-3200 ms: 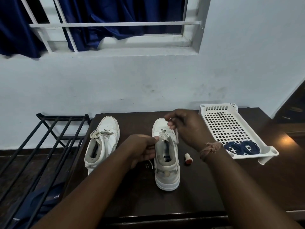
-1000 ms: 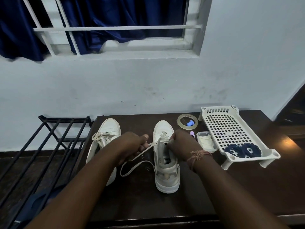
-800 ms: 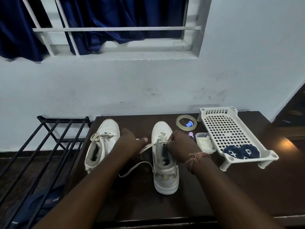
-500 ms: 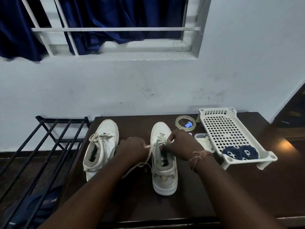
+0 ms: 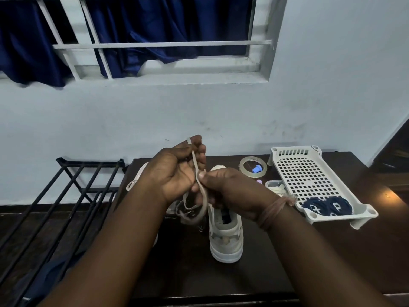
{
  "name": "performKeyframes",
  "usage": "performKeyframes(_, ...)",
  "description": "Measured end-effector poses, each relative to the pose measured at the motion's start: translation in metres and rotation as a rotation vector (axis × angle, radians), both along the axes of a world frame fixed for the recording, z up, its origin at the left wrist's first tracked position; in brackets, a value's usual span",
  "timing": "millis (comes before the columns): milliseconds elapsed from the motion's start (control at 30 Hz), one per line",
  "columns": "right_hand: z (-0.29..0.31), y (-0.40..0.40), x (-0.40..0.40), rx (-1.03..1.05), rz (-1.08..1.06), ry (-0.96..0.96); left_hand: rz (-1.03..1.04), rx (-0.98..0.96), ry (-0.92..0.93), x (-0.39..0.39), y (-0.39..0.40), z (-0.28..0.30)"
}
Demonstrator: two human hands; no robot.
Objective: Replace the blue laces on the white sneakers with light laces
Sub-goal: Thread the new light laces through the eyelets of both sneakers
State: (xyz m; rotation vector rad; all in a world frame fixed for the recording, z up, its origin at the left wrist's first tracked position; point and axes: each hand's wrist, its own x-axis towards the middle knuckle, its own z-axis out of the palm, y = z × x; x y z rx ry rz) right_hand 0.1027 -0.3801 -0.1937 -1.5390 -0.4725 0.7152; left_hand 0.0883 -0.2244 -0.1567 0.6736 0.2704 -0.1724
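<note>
Both hands now rise from the right sneaker [image 5: 225, 235], the left hand [image 5: 174, 171] pinching the light lace [image 5: 195, 165] high at 12 o'clock and the right hand [image 5: 230, 189] pinching it lower, probably to pull slack, while the blue laces [image 5: 325, 206] lie in the tray [image 5: 309, 173] at 3 o'clock on the worktop [image 5: 287, 251].

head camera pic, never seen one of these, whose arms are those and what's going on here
The camera is worn on a person's head, looking forward and down, so the two arms are their own. There is no robot. The left hand and right hand both pinch a light lace, raised above a white sneaker standing on a dark table. A second sneaker is mostly hidden behind the left arm. To the right sit a tape roll, a small container and a white tray holding coiled blue laces. A black rack stands on the left.
</note>
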Motion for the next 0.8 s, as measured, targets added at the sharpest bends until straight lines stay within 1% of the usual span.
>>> performKeyframes(67,-0.002,-0.012,0.009,-0.010,-0.049,0.010,0.103,-0.067,0.074,0.005,0.008,-0.004)
performKeyframes(167,-0.002,-0.038,0.027,-0.006,-0.163,0.064,0.246,-0.230,0.205,0.008,0.022,-0.015)
performKeyframes(233,-0.002,-0.055,0.035,-0.085,-0.246,0.073,0.308,-0.259,0.261,0.009,0.025,-0.026)
performKeyframes(300,-0.006,-0.065,0.039,-0.270,-0.350,0.015,0.352,-0.217,0.328,0.014,0.026,-0.039)
performKeyframes(333,-0.009,-0.068,0.039,-0.335,-0.403,-0.021,0.341,-0.172,0.353,0.016,0.024,-0.043)
performKeyframes(367,-0.012,-0.068,0.039,-0.351,-0.446,-0.042,0.311,-0.116,0.371,0.015,0.019,-0.043)
performKeyframes(433,-0.014,-0.061,0.038,-0.286,-0.464,-0.039,0.178,-0.017,0.375,0.011,0.005,-0.038)
performKeyframes(467,-0.014,-0.057,0.038,-0.263,-0.452,-0.038,0.091,0.090,0.371,0.009,-0.003,-0.033)
performKeyframes(500,-0.014,-0.052,0.037,-0.259,-0.441,-0.048,0.026,0.293,0.362,0.005,-0.011,-0.030)
performKeyframes(533,-0.013,-0.048,0.036,-0.259,-0.432,-0.067,-0.038,0.601,0.329,0.003,-0.016,-0.029)
performKeyframes(567,-0.012,-0.045,0.035,-0.254,-0.425,-0.085,-0.118,0.983,0.267,0.001,-0.021,-0.030)
performKeyframes(600,-0.012,-0.043,0.034,-0.240,-0.420,-0.095,-0.171,1.321,0.136,0.001,-0.023,-0.035)
performKeyframes(633,-0.012,-0.041,0.032,-0.224,-0.417,-0.096,-0.156,1.568,-0.026,0.000,-0.024,-0.040)
performKeyframes(667,-0.013,-0.040,0.030,-0.213,-0.414,-0.092,-0.131,1.649,-0.167,0.000,-0.024,-0.048)
performKeyframes(700,-0.013,-0.039,0.029,-0.202,-0.407,-0.085,-0.117,1.633,-0.272,-0.002,-0.025,-0.053)
performKeyframes(733,-0.013,-0.039,0.028,-0.196,-0.394,-0.076,-0.102,1.597,-0.325,-0.003,-0.026,-0.057)
performKeyframes(800,-0.015,-0.039,0.028,-0.199,-0.392,-0.056,-0.057,1.571,-0.358,-0.004,-0.026,-0.061)
